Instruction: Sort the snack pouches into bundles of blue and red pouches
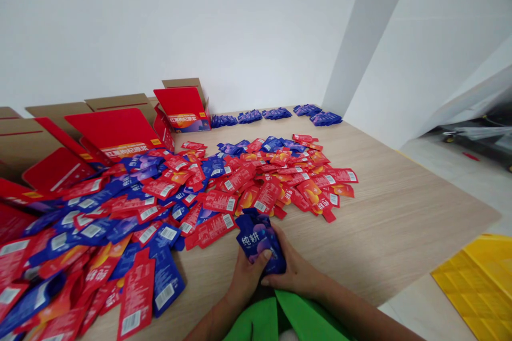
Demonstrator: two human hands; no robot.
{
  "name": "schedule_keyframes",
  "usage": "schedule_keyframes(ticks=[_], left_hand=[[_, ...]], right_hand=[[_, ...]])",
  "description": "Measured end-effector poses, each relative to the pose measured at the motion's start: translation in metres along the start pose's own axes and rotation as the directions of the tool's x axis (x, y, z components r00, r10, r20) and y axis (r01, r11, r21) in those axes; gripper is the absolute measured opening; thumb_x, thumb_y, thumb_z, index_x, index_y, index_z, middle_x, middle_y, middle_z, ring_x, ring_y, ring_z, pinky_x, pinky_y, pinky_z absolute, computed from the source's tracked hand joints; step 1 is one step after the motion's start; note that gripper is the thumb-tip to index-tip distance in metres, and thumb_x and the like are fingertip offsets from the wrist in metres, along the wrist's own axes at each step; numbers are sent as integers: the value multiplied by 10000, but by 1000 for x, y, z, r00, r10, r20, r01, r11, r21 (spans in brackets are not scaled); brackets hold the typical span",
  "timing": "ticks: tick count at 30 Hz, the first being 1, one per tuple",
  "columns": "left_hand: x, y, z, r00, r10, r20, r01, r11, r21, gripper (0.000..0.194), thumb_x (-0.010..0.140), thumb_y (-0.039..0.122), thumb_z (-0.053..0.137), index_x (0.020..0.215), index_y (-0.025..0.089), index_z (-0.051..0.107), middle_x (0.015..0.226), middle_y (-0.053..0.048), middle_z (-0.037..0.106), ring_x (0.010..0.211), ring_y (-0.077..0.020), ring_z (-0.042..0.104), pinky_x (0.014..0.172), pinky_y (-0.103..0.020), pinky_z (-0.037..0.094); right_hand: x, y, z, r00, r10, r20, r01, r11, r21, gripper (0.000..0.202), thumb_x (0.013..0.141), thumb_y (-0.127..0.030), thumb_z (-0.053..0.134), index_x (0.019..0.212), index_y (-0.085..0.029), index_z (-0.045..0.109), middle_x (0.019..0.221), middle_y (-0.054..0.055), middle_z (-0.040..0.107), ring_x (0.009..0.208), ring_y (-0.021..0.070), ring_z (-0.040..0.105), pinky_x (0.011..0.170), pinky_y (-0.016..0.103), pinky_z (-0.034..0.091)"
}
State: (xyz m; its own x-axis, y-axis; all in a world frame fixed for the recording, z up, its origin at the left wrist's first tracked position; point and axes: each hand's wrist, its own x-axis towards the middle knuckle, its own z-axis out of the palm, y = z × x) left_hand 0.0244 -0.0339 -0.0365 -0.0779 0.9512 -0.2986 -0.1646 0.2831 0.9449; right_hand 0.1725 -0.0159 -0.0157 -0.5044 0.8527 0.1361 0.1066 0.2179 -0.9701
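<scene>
Between both hands, close to my body at the table's front edge, is a stack of blue pouches [260, 242] printed with purple fruit and white characters. My left hand [248, 273] grips it from the left, thumb across the front. My right hand [291, 266] wraps the right side, its thumb at the lower edge. Just beyond the hands spreads a heap of mixed red pouches [218, 200] and blue pouches [167, 282], overlapping and lying at many angles across the left and middle of the table.
Open red cardboard boxes [116, 130] stand along the left and back, flaps up. Several neat stacks of blue pouches [277, 113] line the wooden table's [384, 213] far edge by the wall. A yellow crate [476, 282] sits low at the right, beside the table edge.
</scene>
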Motion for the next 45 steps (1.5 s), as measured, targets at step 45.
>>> schedule_keyframes(ticks=[45], left_hand=[[5, 28, -46, 733, 364, 574, -676, 483, 557, 645, 717, 308, 688, 1300, 233, 424, 1266, -112, 537, 1161, -266, 506, 982, -463, 428]], right_hand=[[4, 11, -10, 797, 70, -601, -136, 989, -65, 392, 928, -482, 294, 1163, -239, 493, 1170, 80, 533, 1134, 233, 472, 1013, 462, 363]])
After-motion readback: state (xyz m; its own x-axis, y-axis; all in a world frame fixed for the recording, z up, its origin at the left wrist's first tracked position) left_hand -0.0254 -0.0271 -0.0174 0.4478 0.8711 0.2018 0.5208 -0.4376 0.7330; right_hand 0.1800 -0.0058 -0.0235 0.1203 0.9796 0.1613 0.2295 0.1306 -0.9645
